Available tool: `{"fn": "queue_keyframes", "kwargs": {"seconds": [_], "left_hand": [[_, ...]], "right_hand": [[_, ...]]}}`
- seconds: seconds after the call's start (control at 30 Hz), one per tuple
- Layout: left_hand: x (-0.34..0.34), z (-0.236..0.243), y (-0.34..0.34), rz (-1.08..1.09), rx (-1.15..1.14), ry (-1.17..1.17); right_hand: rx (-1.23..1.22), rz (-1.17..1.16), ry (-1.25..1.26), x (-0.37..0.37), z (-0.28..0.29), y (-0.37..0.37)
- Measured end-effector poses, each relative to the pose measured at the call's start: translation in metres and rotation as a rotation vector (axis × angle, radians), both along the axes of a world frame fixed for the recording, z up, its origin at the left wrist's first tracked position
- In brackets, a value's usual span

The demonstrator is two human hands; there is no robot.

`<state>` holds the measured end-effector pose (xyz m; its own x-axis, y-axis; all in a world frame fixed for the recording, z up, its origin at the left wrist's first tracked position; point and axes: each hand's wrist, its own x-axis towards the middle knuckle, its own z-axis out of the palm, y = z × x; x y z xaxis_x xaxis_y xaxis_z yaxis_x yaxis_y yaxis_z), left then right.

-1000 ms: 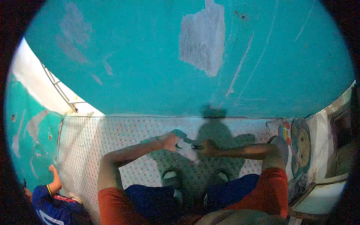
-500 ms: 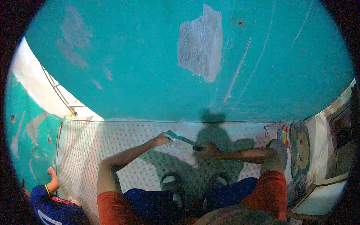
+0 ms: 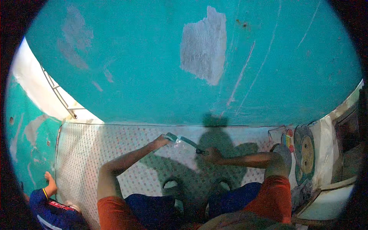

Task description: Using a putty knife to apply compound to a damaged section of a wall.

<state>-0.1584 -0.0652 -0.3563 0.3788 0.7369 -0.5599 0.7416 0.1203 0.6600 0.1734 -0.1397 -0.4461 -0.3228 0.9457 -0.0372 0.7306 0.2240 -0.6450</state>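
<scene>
My left hand (image 3: 161, 141) is closed around one end of a small flat dark-green piece (image 3: 171, 136) with a pale, shiny edge. What kind of thing it is, I cannot make out. From the other side, my right hand (image 3: 213, 155) grips the dark handle of a putty knife-like tool (image 3: 188, 143). Its long narrow blade slants up to the left and ends close to the pale edge of the flat piece; whether they touch is unclear. Both hands are in front of me, over the dotted floor covering (image 3: 115, 138). Shadow darkens the right hand's fingers.
A teal wall (image 3: 134, 69) rises ahead, with a grey-white patch (image 3: 203, 46) and long scratches. A person in a dark blue shirt (image 3: 57, 209) sits at lower left, one hand near the side wall. Round-faced decorated panel (image 3: 305, 151) stands at right, near a pale board (image 3: 326, 203).
My left hand and the flat piece have shifted slightly left. The tool in my right hand has moved slightly left too, its blade tip still near the piece. Both grips stay closed.
</scene>
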Motion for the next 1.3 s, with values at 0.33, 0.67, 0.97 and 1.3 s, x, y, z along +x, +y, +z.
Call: {"fn": "queue_keyframes", "kwargs": {"seconds": [0.33, 0.67, 0.97, 1.3], "left_hand": [[-0.01, 0.007, -0.012, -0.016, -0.001, -0.095], [0.007, 0.014, -0.008, -0.028, -0.005, -0.152], [0.0, 0.017, -0.015, -0.01, -0.006, -0.174], [0.002, 0.019, -0.012, -0.011, -0.008, -0.173]], "right_hand": [[-0.104, 0.143, -0.162, 0.006, -0.004, 0.004], [-0.274, -0.013, -0.019, -0.001, 0.035, 0.0], [-0.346, 0.066, 0.057, -0.006, 0.032, -0.001], [-0.308, 0.09, -0.013, -0.003, 0.019, 0.001]]}}
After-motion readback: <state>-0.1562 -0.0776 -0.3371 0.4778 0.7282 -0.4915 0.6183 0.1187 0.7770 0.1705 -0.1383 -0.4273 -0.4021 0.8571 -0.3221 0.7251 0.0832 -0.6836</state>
